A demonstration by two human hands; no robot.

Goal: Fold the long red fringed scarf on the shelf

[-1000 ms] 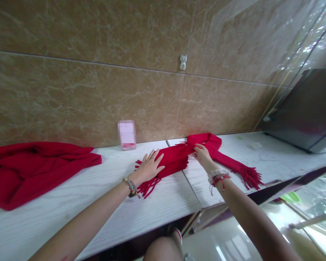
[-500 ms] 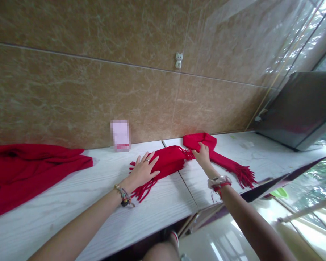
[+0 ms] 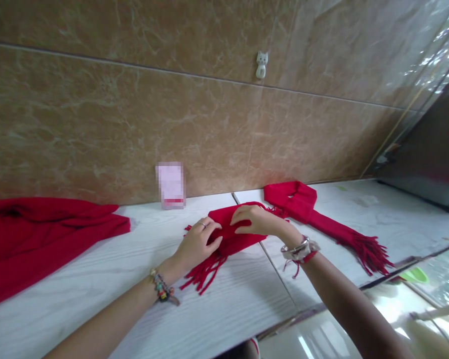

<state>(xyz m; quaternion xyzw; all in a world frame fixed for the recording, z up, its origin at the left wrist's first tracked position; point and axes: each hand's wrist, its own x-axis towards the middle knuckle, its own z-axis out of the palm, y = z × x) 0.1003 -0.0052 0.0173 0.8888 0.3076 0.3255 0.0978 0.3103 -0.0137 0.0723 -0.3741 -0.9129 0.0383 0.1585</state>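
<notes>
A folded red scarf [image 3: 243, 243] with fringe at its ends lies on the white wood-grain counter [image 3: 239, 294]. Resting on its left part is my left hand [image 3: 200, 243], fingers bent and the thumb held apart from them. My right hand [image 3: 256, 221] reaches over the same cloth from the right, thumb and fingers curved and spaced, with red fabric showing between them. Both hands are open and close together. Another length of red scarf [image 3: 327, 224], looped near the wall and fringed at its front end, lies to the right; whether it joins the folded piece is unclear.
A large red cloth [image 3: 45, 237] lies at the far left. A blurred-out pink card [image 3: 171, 184] leans on the marbled brown wall [image 3: 108, 124]. A white cat-shaped hook [image 3: 261, 65] is on the wall. A dark appliance [image 3: 430, 154] stands far right, past the fringed scarf.
My right hand has left the fringe at the folded scarf's right end and moved left onto its middle. My left hand's spread fingers have bent. The view has shifted slightly.
</notes>
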